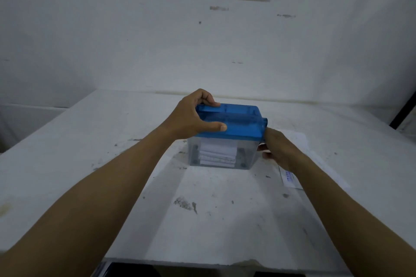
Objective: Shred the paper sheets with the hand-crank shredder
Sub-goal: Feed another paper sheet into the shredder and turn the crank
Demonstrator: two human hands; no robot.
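A small hand-crank shredder stands at the middle of the white table: a translucent blue top (240, 122) on a clear bin (247, 155). White paper (217, 155) hangs and piles inside the bin. My left hand (193, 117) grips the left end of the blue top, thumb along the front edge and fingers over the back. Low against the shredder's right side, my right hand (279, 150) has its fingers curled round something there; the crank itself is hidden behind the hand.
A white sheet of paper (292, 177) with blue print lies flat on the table (225, 220) under my right forearm. The tabletop is scuffed with dark marks. A white wall stands close behind. A dark pole (403, 110) leans at the far right.
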